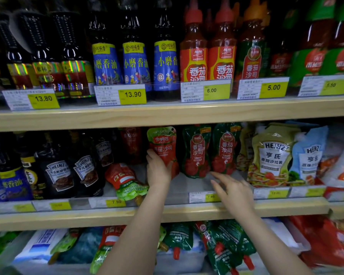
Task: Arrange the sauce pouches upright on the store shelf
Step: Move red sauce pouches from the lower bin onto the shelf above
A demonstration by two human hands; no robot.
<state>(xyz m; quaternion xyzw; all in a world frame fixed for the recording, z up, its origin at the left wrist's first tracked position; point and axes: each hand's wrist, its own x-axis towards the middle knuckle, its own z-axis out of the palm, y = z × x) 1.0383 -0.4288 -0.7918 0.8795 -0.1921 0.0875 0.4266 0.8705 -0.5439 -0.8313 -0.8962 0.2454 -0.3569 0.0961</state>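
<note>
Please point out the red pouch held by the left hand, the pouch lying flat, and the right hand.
red pouch (pixel 163 144): head view, front label.
lying pouch (pixel 125 180): head view, its middle.
right hand (pixel 234 192): head view, back of hand.

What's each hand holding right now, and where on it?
Left hand grips the red ketchup pouch at its lower part, standing upright. Right hand holds nothing, fingers extended toward the green ketchup pouches.

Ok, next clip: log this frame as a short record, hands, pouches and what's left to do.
left hand: grips the red-and-green ketchup pouch, holding it upright on the middle shelf
right hand: open, fingers stretched toward the two dark green pouches, apparently not touching
standing: both green pouches, upright side by side
lying flat: one red-and-green pouch, left of the held one
left to do: stand up the fallen pouch
</note>
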